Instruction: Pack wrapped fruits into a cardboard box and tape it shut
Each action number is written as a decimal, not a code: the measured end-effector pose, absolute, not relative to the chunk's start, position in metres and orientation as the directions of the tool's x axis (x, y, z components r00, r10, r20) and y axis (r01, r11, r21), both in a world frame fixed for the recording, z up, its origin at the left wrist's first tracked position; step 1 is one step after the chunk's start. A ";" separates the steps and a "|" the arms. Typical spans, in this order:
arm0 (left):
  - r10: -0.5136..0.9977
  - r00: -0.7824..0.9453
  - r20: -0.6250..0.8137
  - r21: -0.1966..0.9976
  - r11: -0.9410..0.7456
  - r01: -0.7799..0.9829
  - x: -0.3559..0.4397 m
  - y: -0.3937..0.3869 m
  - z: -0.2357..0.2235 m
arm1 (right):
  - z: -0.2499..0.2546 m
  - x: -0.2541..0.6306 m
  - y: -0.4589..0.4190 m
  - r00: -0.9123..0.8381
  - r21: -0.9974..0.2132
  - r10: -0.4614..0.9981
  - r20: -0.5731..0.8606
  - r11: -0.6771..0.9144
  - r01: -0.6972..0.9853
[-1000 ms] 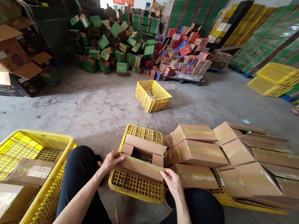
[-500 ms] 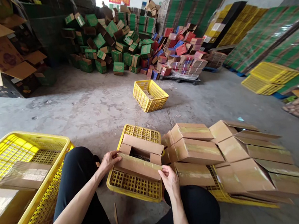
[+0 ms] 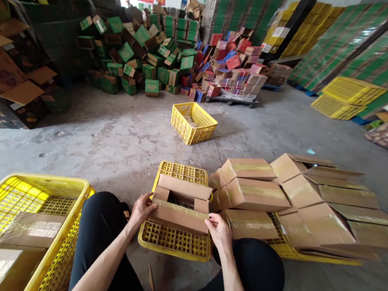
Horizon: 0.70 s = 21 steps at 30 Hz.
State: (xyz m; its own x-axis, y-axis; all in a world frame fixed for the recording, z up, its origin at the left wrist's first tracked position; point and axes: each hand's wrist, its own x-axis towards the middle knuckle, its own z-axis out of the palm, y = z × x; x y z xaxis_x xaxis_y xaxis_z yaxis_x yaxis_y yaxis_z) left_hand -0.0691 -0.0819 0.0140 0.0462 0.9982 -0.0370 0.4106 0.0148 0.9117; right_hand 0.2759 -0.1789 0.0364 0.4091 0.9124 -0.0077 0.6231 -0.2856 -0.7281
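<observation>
Between my knees, a small cardboard box (image 3: pixel 180 216) rests on an upturned yellow crate (image 3: pixel 177 238). Its flaps stand apart, leaving a gap in the middle that shows a dark inside. My left hand (image 3: pixel 142 212) pinches the left end of the near flap. At that flap's right end, the fingers of my right hand (image 3: pixel 219 228) are closed on the corner. Just right of the box lie several flattened or folded cardboard boxes (image 3: pixel 257 192) with tape strips, partly on another yellow crate (image 3: pixel 281 239).
A large yellow crate (image 3: pixel 78 189) on my left holds cardboard boxes (image 3: pixel 36 228). Ahead on the concrete floor stands a smaller yellow crate (image 3: pixel 195 131). Farther back are heaped green boxes (image 3: pixel 126 52), red and blue boxes (image 3: pixel 233 61), and wrapped green stacks (image 3: pixel 362 42) at the right.
Both hands keep their hold on the box's near flap, almost without moving. The view has shifted very slightly.
</observation>
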 end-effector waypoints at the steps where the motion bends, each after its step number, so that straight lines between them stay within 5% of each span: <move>1: 0.998 0.044 -0.038 0.914 0.017 0.406 -0.069 -0.082 0.013 | 0.036 0.276 -0.179 0.411 -0.726 0.912 -0.007 -0.287 0.625; 21: 0.989 -0.006 -0.148 0.921 0.140 0.364 -0.065 -0.079 0.006 | 0.009 0.274 -0.147 0.377 -0.739 0.926 0.014 -0.245 0.627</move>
